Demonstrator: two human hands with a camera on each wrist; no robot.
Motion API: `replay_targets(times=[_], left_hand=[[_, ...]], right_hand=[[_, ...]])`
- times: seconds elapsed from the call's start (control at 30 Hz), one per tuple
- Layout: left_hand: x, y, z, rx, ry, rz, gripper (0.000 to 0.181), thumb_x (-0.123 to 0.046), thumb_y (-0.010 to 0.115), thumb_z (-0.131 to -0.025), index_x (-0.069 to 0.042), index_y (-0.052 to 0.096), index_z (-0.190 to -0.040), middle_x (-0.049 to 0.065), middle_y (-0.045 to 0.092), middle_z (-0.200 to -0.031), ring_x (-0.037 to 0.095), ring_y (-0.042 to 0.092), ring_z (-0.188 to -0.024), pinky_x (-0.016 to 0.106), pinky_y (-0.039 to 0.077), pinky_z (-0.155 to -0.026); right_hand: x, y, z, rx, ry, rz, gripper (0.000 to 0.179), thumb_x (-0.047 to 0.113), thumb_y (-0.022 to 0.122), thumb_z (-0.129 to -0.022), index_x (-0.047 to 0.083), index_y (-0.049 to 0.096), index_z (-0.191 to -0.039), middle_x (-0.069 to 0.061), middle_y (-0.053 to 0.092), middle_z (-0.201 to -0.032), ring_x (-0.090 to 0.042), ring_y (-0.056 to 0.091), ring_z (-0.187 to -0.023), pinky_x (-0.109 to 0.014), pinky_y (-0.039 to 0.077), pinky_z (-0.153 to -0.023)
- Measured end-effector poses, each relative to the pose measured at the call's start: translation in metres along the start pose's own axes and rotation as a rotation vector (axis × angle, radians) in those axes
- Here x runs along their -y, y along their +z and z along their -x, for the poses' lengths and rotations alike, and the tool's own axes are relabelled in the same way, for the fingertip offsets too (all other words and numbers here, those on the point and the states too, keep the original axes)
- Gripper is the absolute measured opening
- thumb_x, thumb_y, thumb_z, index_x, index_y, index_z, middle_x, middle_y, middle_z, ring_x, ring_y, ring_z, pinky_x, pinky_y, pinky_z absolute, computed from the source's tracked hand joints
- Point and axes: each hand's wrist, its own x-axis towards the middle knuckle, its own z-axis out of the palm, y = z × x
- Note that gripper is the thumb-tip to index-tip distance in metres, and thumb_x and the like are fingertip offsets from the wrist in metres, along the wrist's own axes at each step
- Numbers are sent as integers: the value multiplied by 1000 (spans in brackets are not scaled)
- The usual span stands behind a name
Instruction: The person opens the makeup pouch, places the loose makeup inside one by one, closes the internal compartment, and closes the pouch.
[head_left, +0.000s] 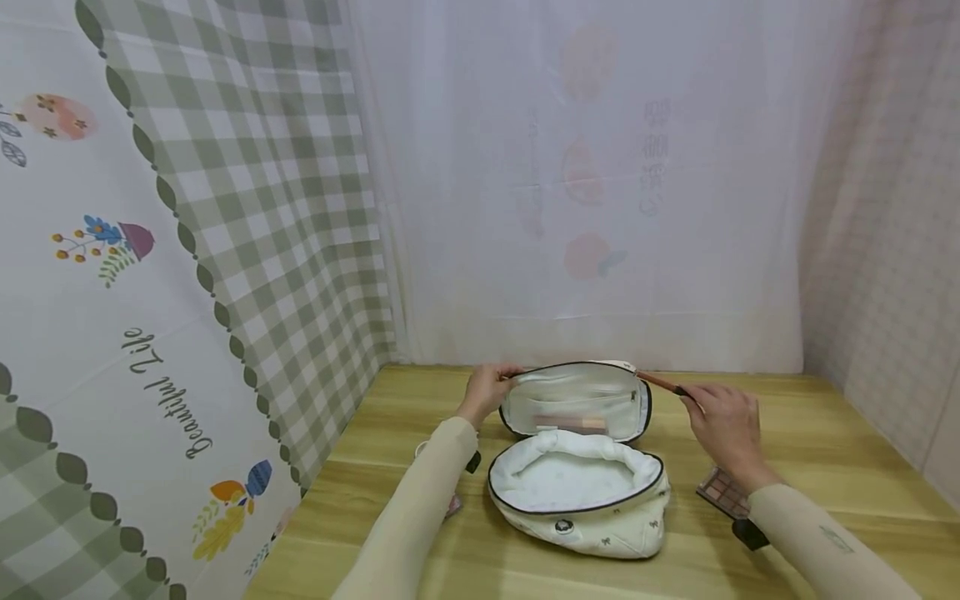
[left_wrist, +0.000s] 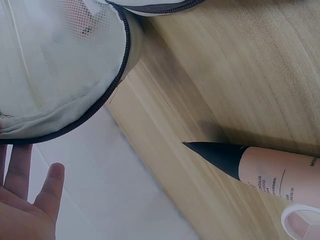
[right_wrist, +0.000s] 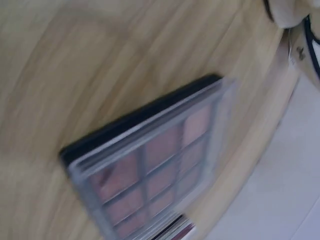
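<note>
A cream cosmetic bag (head_left: pixel 577 533) with black zipper edging stands open, its white lining showing. Its raised lid (head_left: pixel 558 390) holds a pinkish-brown item (head_left: pixel 570 423) in an inner pocket. My left hand (head_left: pixel 489 390) grips the lid's upper left edge; in the left wrist view, some fingers go behind the lid while one stands apart. My right hand (head_left: pixel 726 425) pinches the black end of a slim brown stick (head_left: pixel 658 381), which slants toward the lid's upper right corner. Its far end and exact kind cannot be told. That hand is out of the right wrist view.
An eyeshadow palette (right_wrist: pixel 160 165) with a clear cover lies below my right hand, near a shiny tube (right_wrist: pixel 175 230). To the left, a peach concealer tube (left_wrist: pixel 277 172) with a black cap lies beside a round white-rimmed item (left_wrist: pixel 302 222). Checked cloth (head_left: pixel 300 167) hangs left.
</note>
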Motion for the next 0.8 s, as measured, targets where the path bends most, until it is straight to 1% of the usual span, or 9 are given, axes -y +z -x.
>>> replay_targets(times=[0.17,0.3,0.43,0.6,0.7,0.8], left_hand=[[-1,0,3,4,-18,14,21,-12,65,-97,-18,77,-113,0,71,-114,21,63,-101,34,52,-80],[-1,0,4,3,-14,19,21,-11,65,-97,-18,77,-113,0,72,-112,20,64,-99,32,51,-76],[-2,-1,5,-5,-11,12,22,-10,65,-96,-16,76,-113,0,72,-111,20,64,-99,30,51,-75],[-4,-2,4,-8,-2,3,22,-9,65,-96,-15,76,-113,1,73,-110,21,65,-99,32,51,-76],[-5,-4,3,2,4,-2,22,-10,65,-96,-15,76,-114,2,72,-112,22,65,-100,32,51,-78],[-6,-5,1,2,7,1,21,-12,65,-96,-15,76,-114,2,72,-113,22,65,-101,32,52,-77]], right_hand=[[11,7,-4,12,-57,-33,22,0,79,-76,1,75,-98,-17,69,-87,-41,60,-85,-60,37,-75],[19,14,-7,-3,-92,-37,23,0,79,-74,2,75,-97,-16,70,-85,-42,61,-82,-58,39,-72],[27,23,-12,-2,-128,-29,23,2,79,-75,3,76,-97,-15,70,-87,-41,62,-83,-57,40,-71],[39,32,-17,33,-165,-18,25,3,79,-74,4,76,-99,-14,70,-89,-41,62,-86,-56,41,-72],[45,34,-20,60,-170,-1,25,3,80,-73,4,77,-98,-13,71,-89,-41,62,-86,-56,42,-73],[50,34,-24,86,-171,20,23,4,80,-73,5,77,-96,-12,71,-91,-40,63,-88,-56,43,-73]])
